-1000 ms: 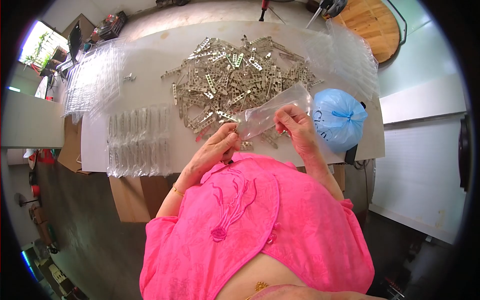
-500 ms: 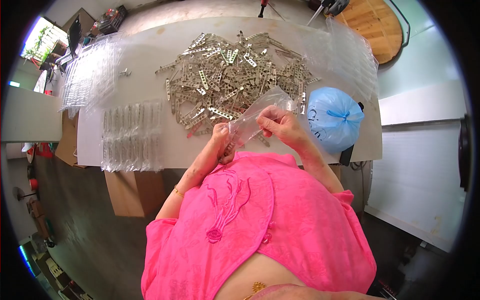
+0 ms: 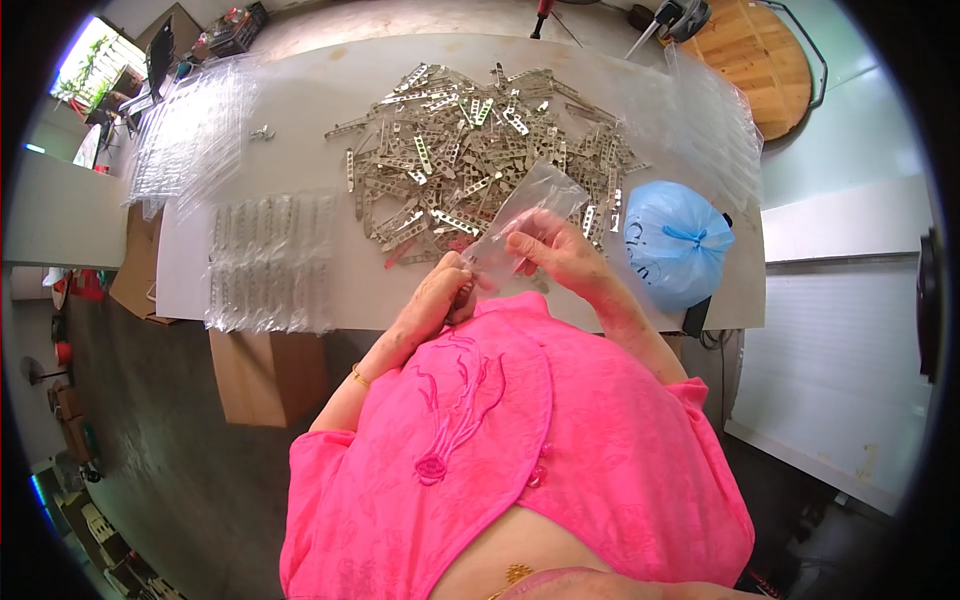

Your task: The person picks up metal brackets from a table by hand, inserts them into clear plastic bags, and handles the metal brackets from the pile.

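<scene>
A clear plastic bag (image 3: 545,195) stretches between my hands, just in front of a large heap of perforated metal strips (image 3: 470,150). My left hand (image 3: 440,297) is closed around metal strips, whose ends show dark between the fingers, and meets the bag's lower left end. Bent fingers of my right hand (image 3: 560,250) pinch the side of the bag. Left of my hands, filled clear packets (image 3: 270,260) lie in two rows on the table.
Stacks of flat clear bags lie on the table (image 3: 350,300) at the far left (image 3: 190,135) and far right (image 3: 715,120). A tied blue bag (image 3: 680,250) sits right of my right hand. A cardboard box (image 3: 268,375) stands below the front edge.
The bag has swung more upright and closer to my body. My right hand has moved down and left toward my left hand. The view has shifted slightly.
</scene>
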Tool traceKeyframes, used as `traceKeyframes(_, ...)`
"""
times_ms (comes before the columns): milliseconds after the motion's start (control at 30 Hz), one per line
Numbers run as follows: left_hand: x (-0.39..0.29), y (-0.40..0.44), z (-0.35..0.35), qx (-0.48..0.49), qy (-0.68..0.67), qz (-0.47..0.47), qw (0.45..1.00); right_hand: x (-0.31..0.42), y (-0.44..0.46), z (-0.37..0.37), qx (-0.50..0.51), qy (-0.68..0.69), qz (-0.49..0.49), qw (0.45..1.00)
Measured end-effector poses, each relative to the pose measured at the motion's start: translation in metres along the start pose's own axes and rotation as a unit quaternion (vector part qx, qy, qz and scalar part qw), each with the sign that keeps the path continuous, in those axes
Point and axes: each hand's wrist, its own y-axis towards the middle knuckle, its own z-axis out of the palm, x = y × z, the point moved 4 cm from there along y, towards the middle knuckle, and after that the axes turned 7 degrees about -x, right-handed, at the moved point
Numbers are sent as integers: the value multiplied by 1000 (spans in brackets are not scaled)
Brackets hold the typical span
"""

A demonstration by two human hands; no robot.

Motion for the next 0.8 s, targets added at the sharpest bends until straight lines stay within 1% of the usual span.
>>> traceKeyframes(67,0,-1,2,26,11,4,1000,3,0,11,13,4,0,1000)
traceKeyframes(133,-13,-11,9,-28,-2,6,1000,6,-1,20,25,7,0,1000)
traceKeyframes(233,-18,-15,5,-11,-10,-16,1000,6,1,35,50,17,14,999)
traceKeyframes(267,-18,-15,2,-9,-9,-16,1000,2,2,40,68,32,33,997)
traceKeyframes(300,-16,-14,-3,-8,8,-22,1000,-3,2,45,84,46,53,994)
traceKeyframes(333,-13,-13,-6,-5,25,-29,999,-5,2,47,80,46,54,994)
traceKeyframes(400,-10,-11,-10,-1,25,-23,999,-10,2,56,112,45,55,991)
traceKeyframes(467,-12,-14,-16,-2,27,-17,999,-13,0,65,118,44,56,990)
traceKeyframes(533,-21,-21,-14,-23,60,-14,998,-18,-3,74,121,42,58,990)
traceKeyframes(567,-20,-21,-15,-18,61,-15,998,-23,-4,80,130,28,75,988)
traceKeyframes(600,-20,-21,-19,-31,91,2,995,-22,-7,88,138,15,93,986)
traceKeyframes(633,-21,-22,-22,-45,122,20,991,-8,-15,94,135,38,123,982)
traceKeyframes(767,-24,-30,-32,-41,165,1,985,-14,-12,102,134,44,100,985)
traceKeyframes(800,-22,-30,-34,-45,147,-6,988,-11,-13,100,95,28,90,991)
